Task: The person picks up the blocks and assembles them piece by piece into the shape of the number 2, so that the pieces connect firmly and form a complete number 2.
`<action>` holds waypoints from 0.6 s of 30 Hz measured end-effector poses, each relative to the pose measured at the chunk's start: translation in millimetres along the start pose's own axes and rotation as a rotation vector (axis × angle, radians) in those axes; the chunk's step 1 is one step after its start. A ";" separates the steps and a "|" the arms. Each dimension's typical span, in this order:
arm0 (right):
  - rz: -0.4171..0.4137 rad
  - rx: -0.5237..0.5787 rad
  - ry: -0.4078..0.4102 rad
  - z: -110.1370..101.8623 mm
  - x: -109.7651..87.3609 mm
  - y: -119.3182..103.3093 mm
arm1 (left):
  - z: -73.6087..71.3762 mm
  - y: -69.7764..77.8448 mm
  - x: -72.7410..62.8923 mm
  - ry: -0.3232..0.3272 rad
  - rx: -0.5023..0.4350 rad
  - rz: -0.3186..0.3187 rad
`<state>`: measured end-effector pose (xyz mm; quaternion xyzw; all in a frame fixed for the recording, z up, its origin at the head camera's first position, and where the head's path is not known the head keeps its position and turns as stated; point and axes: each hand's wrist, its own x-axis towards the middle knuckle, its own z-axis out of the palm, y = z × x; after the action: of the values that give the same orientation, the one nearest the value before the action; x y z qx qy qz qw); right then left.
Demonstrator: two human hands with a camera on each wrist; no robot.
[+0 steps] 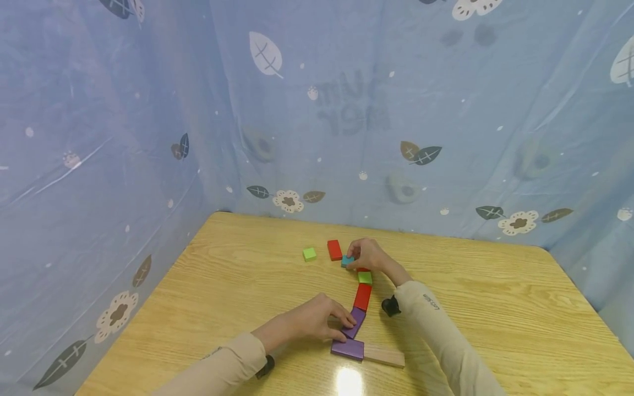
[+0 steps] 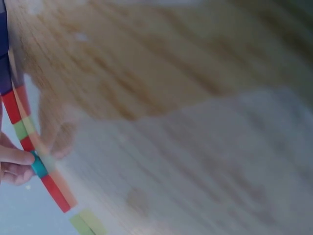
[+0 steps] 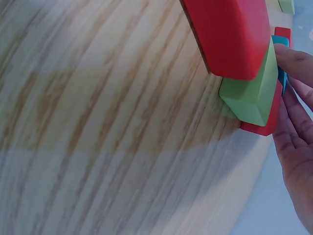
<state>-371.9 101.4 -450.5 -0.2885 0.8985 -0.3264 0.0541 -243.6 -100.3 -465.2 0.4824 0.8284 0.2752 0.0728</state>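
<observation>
My right hand (image 1: 367, 254) pinches a small teal block (image 1: 347, 261) between thumb and fingers; in the right wrist view the teal block (image 3: 280, 41) is partly hidden by the fingers. My left hand (image 1: 317, 319) rests its fingertips on a slanted purple block (image 1: 354, 323), its thumb at the upper edge of a second purple block (image 1: 348, 349). From the slanted purple block, a curved row runs away through a red block (image 1: 363, 297), a green block (image 1: 365, 278) and a red block (image 1: 364, 270) mostly covered by the right hand.
Beyond the teal block lies another red block (image 1: 334, 250), with a separate green block (image 1: 309, 254) to its left. A plain wooden block (image 1: 384, 355) meets the nearer purple one. A patterned blue curtain (image 1: 317, 110) hangs behind the wooden table (image 1: 495, 308).
</observation>
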 end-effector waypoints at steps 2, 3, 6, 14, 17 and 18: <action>0.002 -0.001 -0.002 -0.3 0.4 0.6 | -0.1 0.2 0.1 -0.004 0.002 -0.007; 0.007 0.000 -0.002 -0.6 0.4 0.8 | -0.3 0.4 0.2 -0.004 0.002 -0.009; 0.005 0.009 0.001 -0.5 0.9 2.6 | -0.8 1.1 0.4 -0.002 0.005 -0.014; -0.010 0.020 0.052 -2.4 -0.8 8.3 | -1.5 2.6 0.6 0.003 0.001 -0.015; -0.010 0.005 0.074 -3.0 -1.5 9.9 | -1.4 2.6 0.6 0.003 -0.005 -0.018; -0.008 0.003 0.077 -3.1 -1.6 10.3 | -1.4 2.6 0.6 0.003 -0.005 -0.019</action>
<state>-376.5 110.3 -454.6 -0.2792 0.8982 -0.3389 0.0188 -242.5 -99.3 -462.7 0.4741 0.8322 0.2776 0.0753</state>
